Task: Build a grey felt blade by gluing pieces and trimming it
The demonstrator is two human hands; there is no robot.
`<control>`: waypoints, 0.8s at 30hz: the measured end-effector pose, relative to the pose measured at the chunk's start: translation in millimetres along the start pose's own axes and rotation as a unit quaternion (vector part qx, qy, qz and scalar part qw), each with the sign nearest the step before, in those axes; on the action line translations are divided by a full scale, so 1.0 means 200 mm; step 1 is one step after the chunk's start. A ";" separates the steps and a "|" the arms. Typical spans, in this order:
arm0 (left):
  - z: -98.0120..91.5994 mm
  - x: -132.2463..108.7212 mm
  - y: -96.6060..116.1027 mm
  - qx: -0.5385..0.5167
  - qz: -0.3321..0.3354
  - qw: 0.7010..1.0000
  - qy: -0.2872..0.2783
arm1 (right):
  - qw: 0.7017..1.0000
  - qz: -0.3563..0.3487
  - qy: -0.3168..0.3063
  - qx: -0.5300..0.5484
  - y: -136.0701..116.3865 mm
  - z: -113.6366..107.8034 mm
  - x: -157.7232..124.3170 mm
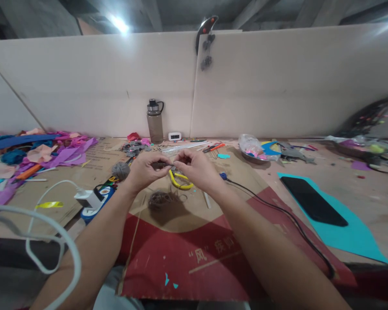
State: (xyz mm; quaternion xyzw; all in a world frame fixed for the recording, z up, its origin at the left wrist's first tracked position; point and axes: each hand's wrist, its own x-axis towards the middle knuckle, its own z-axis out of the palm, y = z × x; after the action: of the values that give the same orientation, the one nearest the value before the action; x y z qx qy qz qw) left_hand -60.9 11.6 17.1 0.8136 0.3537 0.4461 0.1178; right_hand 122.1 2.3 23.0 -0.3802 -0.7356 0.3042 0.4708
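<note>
My left hand [148, 169] and my right hand [195, 167] meet above the cardboard, thumbs and forefingers pinched together. Between their fingertips is something thin and dark, too small to make out. Just below and behind the fingers lie yellow-handled scissors [184, 186], partly covered by my right hand. A loose coil of grey-brown yarn or cord [160, 200] rests on the cardboard under my hands. Left of my left wrist sits a grey ball of yarn [120, 170].
A red-and-brown cardboard sheet [168, 262] covers the table's middle. Coloured scraps [42, 153] pile up at left, near a power strip [98, 202] with a white charger. A bottle [155, 122] stands behind. At right, a phone [313, 201] lies on turquoise sheet [352, 239]; a black cable [278, 211] crosses the cardboard.
</note>
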 end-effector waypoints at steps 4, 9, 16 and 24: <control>0.02 -0.01 0.01 0.022 -0.011 0.998 0.049 | 0.996 -0.042 0.041 -0.066 -0.04 0.01 -0.03; 0.02 -0.01 0.06 -0.020 -0.096 0.986 0.136 | 0.981 -0.112 0.097 -0.125 -0.08 0.04 -0.07; 0.02 -0.02 0.08 -0.162 -0.168 0.962 0.140 | 0.980 -0.138 0.109 -0.098 -0.08 0.07 -0.08; 0.02 -0.01 0.08 -0.314 -0.180 0.927 0.102 | 0.992 0.000 0.120 0.028 -0.05 0.05 -0.04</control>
State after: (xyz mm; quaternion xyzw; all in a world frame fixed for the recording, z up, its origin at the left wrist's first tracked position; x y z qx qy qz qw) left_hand -50.5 -1.7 21.7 0.6077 0.3465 0.5864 0.4084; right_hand 112.2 -10.2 23.5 -0.4005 -0.6649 0.2767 0.5666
